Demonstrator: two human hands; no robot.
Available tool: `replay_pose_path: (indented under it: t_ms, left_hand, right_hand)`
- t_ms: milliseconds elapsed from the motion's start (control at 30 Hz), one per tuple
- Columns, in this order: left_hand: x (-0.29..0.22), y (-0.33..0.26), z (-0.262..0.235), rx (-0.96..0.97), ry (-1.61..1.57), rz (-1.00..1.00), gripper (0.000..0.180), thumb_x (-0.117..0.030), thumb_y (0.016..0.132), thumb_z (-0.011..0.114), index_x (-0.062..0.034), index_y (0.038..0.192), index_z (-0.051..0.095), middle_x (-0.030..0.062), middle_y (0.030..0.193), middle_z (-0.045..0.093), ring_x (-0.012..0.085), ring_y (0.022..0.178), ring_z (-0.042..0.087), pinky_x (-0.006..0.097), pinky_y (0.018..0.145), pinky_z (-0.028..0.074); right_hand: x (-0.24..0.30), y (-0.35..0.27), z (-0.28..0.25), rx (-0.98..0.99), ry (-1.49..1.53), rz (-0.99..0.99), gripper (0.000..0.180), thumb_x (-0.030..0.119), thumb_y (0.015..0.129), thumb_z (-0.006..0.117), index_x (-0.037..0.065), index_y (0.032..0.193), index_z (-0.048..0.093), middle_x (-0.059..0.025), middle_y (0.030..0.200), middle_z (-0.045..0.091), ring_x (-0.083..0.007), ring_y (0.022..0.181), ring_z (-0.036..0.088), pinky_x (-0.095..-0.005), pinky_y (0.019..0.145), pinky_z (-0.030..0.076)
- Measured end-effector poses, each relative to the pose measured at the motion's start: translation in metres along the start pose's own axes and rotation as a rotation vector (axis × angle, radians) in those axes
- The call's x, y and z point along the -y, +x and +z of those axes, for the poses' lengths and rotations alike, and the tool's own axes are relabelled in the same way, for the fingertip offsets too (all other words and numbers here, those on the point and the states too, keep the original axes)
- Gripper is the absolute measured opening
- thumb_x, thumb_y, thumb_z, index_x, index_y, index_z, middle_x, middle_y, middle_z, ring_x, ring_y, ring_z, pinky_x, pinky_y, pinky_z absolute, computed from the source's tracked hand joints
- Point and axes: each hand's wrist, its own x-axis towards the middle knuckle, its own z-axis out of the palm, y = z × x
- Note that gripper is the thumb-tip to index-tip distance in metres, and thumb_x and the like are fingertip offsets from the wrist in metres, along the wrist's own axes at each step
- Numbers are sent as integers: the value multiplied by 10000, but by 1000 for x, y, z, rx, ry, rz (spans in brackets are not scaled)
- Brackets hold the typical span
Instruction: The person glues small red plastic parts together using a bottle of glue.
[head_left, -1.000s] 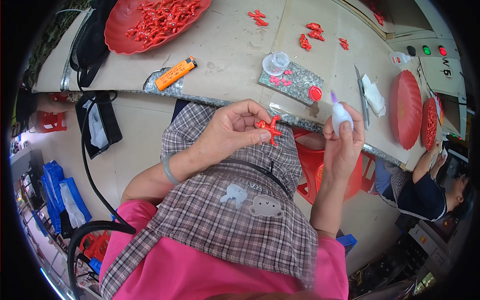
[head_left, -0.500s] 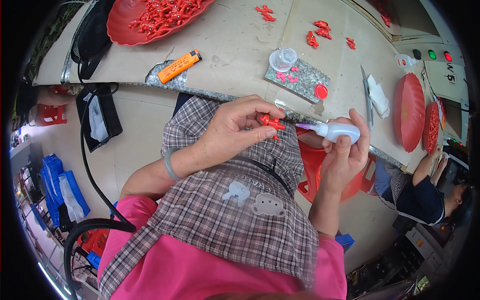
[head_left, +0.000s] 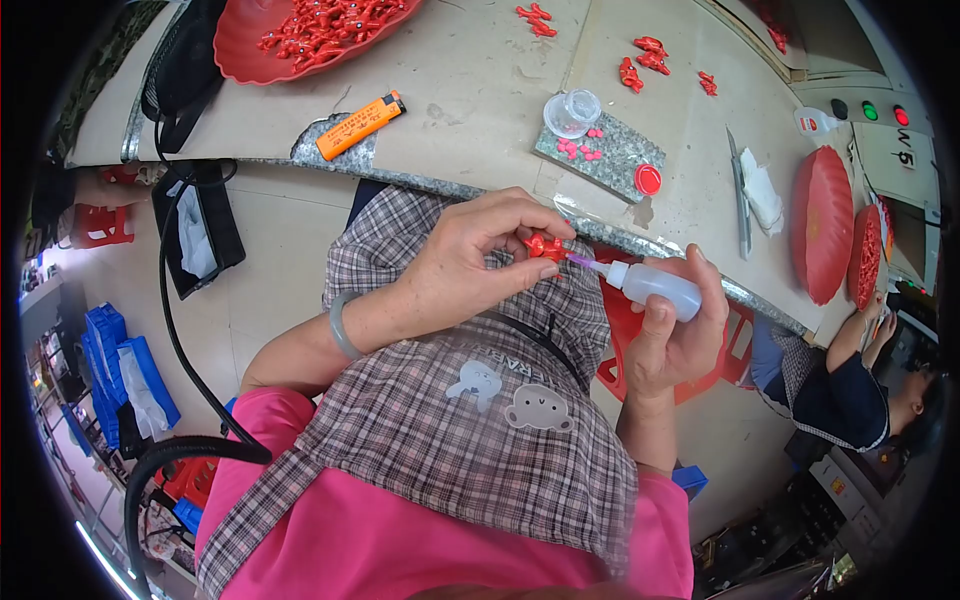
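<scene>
My left hand [head_left: 483,248] pinches a small red plastic figure [head_left: 545,247] between thumb and fingers, just off the table's near edge. In my right hand [head_left: 684,318] lies a translucent squeeze bottle [head_left: 657,290] with a thin purple nozzle [head_left: 585,262]. The nozzle's tip is at the right side of the figure; whether it touches cannot be made out. Beyond my hands, a grey stone slab [head_left: 612,160] bears a small clear cup [head_left: 573,113], several pink pieces [head_left: 578,150] and a round red cap [head_left: 648,180].
A red scalloped dish [head_left: 235,60] of figures stands far left, near an orange lighter [head_left: 361,125]. Loose red figures [head_left: 650,55] lie at the back. Right are a metal blade-like tool [head_left: 739,195], white tissue [head_left: 762,190] and a red dish [head_left: 822,225]. A co-worker [head_left: 840,390] sits farther right.
My right hand has turned and brought the bottle left and slightly down, so its nozzle now meets or nearly meets the figure. My left hand has barely moved.
</scene>
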Motion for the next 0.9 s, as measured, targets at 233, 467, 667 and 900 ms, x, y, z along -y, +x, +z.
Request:
replay_pose_path:
  t_ms: [233,467,667,900]
  left_hand:
    - [0,0,0,4,17,7,285,51,830,697,15,1106,637,107,1082,603,141,958,614,254,831,559]
    - [0,0,0,4,11,-11,285,46,835,695,16,1112,634,111,1094,600,146,959,615,257,835,561]
    - [0,0,1,1,-2,-17,286,45,839,691,16,1117,633,111,1096,597,145,967,610,262,836,563]
    - [1,0,1,0,-16,-40,294,50,839,690,23,1126,630,103,1081,586,138,953,602,258,837,556]
  right_hand:
    - [-2,2,0,12,-99,-112,474,270,982,592,-58,1307,483,-182,958,648,-181,760,624,-269,641,511]
    - [1,1,0,24,-76,-66,458,240,974,606,-64,1297,492,-189,976,646,-205,818,647,-290,672,531]
    - [-1,2,2,-6,-75,-101,454,205,921,680,-50,1263,524,-195,911,679,-248,762,663,-317,631,534]
    - [-2,3,2,5,-80,-125,458,197,917,686,-53,1263,521,-196,925,683,-252,770,668,-320,638,542]
